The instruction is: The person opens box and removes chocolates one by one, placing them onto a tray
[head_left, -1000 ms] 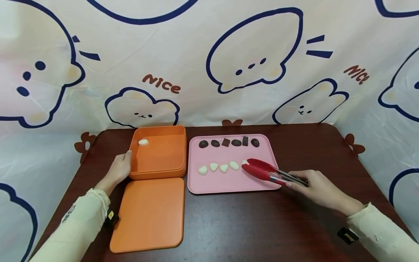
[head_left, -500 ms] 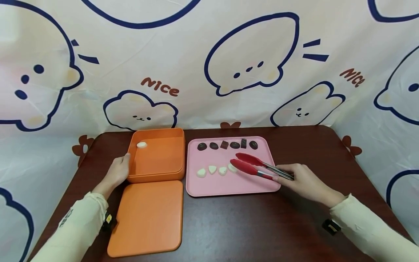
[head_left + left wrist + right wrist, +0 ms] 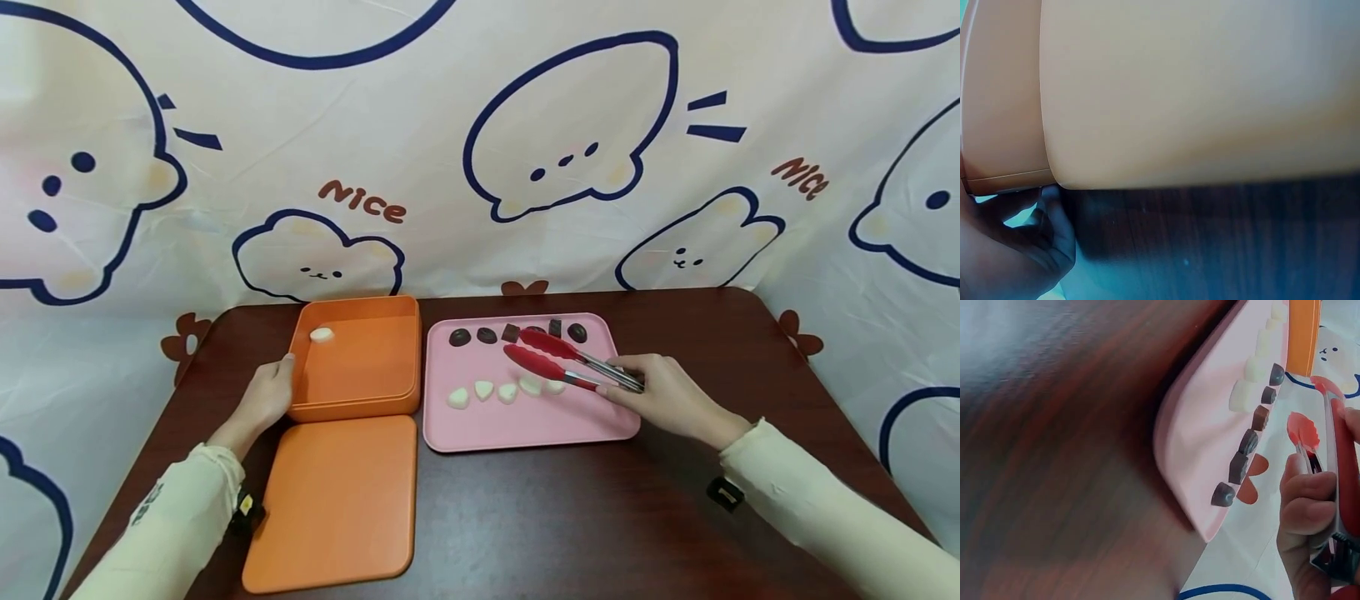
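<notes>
My right hand [image 3: 671,396] holds red-tipped metal tongs [image 3: 534,362] above the pink tray [image 3: 480,432]. In the right wrist view the tong heads [image 3: 1302,430] stand apart with nothing between them. From the head view they overlap part of a row of dark chocolates [image 3: 460,337]. Nearer the front of the tray lies a row of white chocolates [image 3: 458,397], some heart-shaped. My left hand [image 3: 268,393] grips the left wall of the orange box [image 3: 367,354], thumb at its rim. Inside that box, at the back left, sits one white chocolate [image 3: 322,334].
An orange lid [image 3: 337,508] lies flat just in front of the box. The brown table [image 3: 540,517] extends to the front and right. A printed white curtain [image 3: 450,125] hangs close behind the table and along its sides.
The tongs have moved left and rise from the white row to over the dark row. The rightmost white chocolate shows again beneath them. My left hand keeps its place on the box.
</notes>
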A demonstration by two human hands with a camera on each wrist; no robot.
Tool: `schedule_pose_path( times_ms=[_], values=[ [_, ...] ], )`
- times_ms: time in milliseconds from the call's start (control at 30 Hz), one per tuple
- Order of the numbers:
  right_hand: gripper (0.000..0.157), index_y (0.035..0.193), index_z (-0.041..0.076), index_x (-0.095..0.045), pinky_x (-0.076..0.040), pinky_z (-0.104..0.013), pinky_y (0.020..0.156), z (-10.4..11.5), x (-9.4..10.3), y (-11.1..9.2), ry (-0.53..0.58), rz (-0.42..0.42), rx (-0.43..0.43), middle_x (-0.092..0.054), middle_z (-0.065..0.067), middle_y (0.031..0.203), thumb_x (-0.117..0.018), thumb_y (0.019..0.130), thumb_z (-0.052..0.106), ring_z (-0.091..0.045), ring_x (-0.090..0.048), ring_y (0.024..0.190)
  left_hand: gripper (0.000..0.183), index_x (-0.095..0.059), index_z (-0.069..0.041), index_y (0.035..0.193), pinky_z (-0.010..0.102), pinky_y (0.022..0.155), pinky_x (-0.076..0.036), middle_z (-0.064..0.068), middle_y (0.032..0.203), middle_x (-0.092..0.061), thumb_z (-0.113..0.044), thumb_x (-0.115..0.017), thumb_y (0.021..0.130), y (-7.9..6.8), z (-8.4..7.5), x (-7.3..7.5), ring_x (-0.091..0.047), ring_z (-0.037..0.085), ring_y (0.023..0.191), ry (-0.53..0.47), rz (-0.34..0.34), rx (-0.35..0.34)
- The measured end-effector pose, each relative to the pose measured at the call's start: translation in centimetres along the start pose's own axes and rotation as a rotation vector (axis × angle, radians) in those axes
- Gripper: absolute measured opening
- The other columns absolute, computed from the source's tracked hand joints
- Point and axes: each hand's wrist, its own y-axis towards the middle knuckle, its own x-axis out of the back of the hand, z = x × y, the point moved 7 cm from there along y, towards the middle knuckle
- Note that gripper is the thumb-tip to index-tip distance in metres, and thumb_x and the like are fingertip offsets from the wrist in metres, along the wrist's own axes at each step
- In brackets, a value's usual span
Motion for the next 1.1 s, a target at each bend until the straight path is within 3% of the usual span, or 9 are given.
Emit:
schedule_pose_path(
  times_ms=[233, 333, 500, 600, 667, 767, 867, 1100],
  values=[
    [0.052, 0.125, 0.005, -0.070, -0.046, -0.025, 0.057, 1.8, -0.9, 2.0, -0.007, 0.000, 0.014, -0.072, -0.003, 0.093, -0.082, 0.085, 0.037, -0.015, -0.055, 0.074, 0.060, -0.043, -0.007, 0.080, 0.032, 0.066, -0.038, 0.005, 0.072, -0.040, -0.044, -0.006, 0.109, -0.1, 0.3, 0.1, -0.045, 0.021, 0.068, -0.006, 0.008, 0.007],
    [0.059, 0.128, 0.004, -0.068, -0.044, -0.025, 0.058, 2.8, -1.4, 2.8, -0.023, 0.008, 0.017, -0.074, -0.003, 0.095, -0.082, 0.084, 0.041, -0.015, -0.055, 0.076, 0.061, -0.046, -0.005, 0.084, 0.033, 0.070, -0.039, 0.007, 0.075, -0.042, -0.044, -0.006, 0.109, -0.2, 0.4, 0.2, -0.049, 0.024, 0.075, -0.002, 0.010, 0.003],
    [0.062, 0.132, 0.006, -0.067, -0.036, -0.026, 0.053, 4.5, -2.4, 4.2, -0.030, 0.010, 0.022, -0.067, 0.000, 0.082, -0.080, 0.086, 0.044, -0.015, -0.050, 0.070, 0.063, -0.048, -0.001, 0.090, 0.037, 0.078, -0.040, 0.012, 0.082, -0.043, -0.044, -0.005, 0.109, -0.3, 0.5, 0.2, -0.053, 0.030, 0.089, 0.002, 0.022, 0.011],
    [0.062, 0.133, 0.007, -0.066, -0.033, -0.026, 0.054, 5.5, -3.0, 5.2, -0.047, 0.003, 0.032, -0.062, -0.001, 0.077, -0.079, 0.086, 0.046, -0.015, -0.047, 0.070, 0.070, -0.053, 0.007, 0.106, 0.041, 0.083, -0.042, 0.022, 0.094, -0.050, -0.042, -0.004, 0.109, -0.3, 0.5, 0.2, -0.053, 0.034, 0.097, -0.005, 0.023, 0.002],
    [0.062, 0.133, 0.008, -0.067, -0.034, -0.026, 0.056, 6.2, -3.5, 5.7, -0.073, 0.000, 0.037, -0.060, 0.001, 0.076, -0.078, 0.086, 0.047, -0.015, -0.046, 0.071, 0.070, -0.053, 0.008, 0.109, 0.041, 0.082, -0.042, 0.022, 0.095, -0.049, -0.043, -0.004, 0.109, -0.3, 0.5, 0.1, -0.053, 0.033, 0.096, -0.007, 0.022, 0.000],
    [0.062, 0.134, 0.011, -0.066, -0.035, -0.027, 0.057, 7.2, -4.2, 6.4, -0.103, 0.004, 0.048, -0.058, 0.001, 0.072, -0.078, 0.086, 0.049, -0.015, -0.047, 0.069, 0.067, -0.052, 0.003, 0.093, 0.037, 0.072, -0.042, 0.016, 0.082, -0.048, -0.044, -0.005, 0.109, -0.1, 0.4, 0.1, -0.051, 0.028, 0.078, -0.022, 0.019, -0.007],
    [0.060, 0.133, 0.013, -0.067, -0.035, -0.028, 0.056, 8.1, -4.8, 7.1, -0.110, 0.002, 0.064, -0.058, 0.002, 0.071, -0.077, 0.087, 0.050, -0.014, -0.047, 0.067, 0.060, -0.041, -0.008, 0.078, 0.033, 0.064, -0.038, 0.004, 0.069, -0.039, -0.045, -0.007, 0.109, 0.0, 0.3, 0.0, -0.043, 0.020, 0.064, -0.033, 0.013, -0.008],
    [0.046, 0.122, 0.017, -0.071, -0.033, -0.027, 0.052, 10.5, -5.9, 8.8, -0.088, -0.019, 0.135, -0.053, 0.003, 0.070, -0.075, 0.089, 0.049, -0.011, -0.045, 0.061, 0.060, -0.045, -0.006, 0.083, 0.032, 0.071, -0.039, 0.007, 0.077, -0.042, -0.043, -0.006, 0.109, 0.0, 0.1, 0.0, -0.049, 0.022, 0.076, -0.004, 0.006, -0.005]
  ],
)
